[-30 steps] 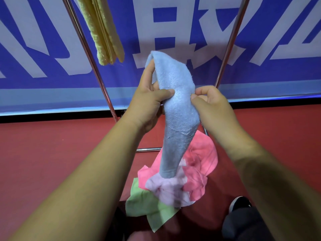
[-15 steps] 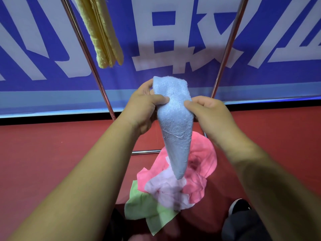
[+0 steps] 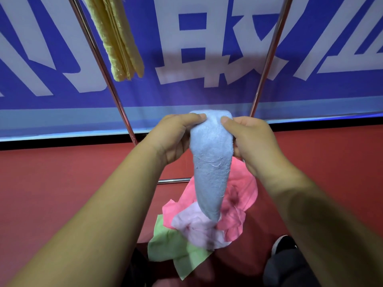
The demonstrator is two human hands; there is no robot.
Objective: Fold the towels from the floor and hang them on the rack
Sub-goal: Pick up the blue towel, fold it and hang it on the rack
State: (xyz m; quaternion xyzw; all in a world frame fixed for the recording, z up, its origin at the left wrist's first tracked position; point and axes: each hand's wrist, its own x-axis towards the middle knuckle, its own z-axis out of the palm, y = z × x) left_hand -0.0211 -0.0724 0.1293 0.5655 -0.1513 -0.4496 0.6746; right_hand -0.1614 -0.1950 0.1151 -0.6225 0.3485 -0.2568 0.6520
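Head view: the folding step is judged to be in hand, since a light blue towel (image 3: 211,166) is held up in a narrow, bunched strip and has not yet been hung. Its top edge is pinched by the left hand (image 3: 172,137) on one side and the right hand (image 3: 250,139) on the other, thumbs pressed on the near face, fingers curled behind; nothing else is touched by either hand. The tapered tail hangs below the hands over a pink towel (image 3: 242,189), a paler pink towel (image 3: 192,226) and a green towel (image 3: 172,247) heaped on the red floor (image 3: 62,183); contact with the heap cannot be told. A folded yellow towel (image 3: 118,38) is hung on the rack (image 3: 107,79), above and left of the left hand. Next, the strip is judged to need squaring into a tidy fold and lifting to the rail, which is out of view above the hands
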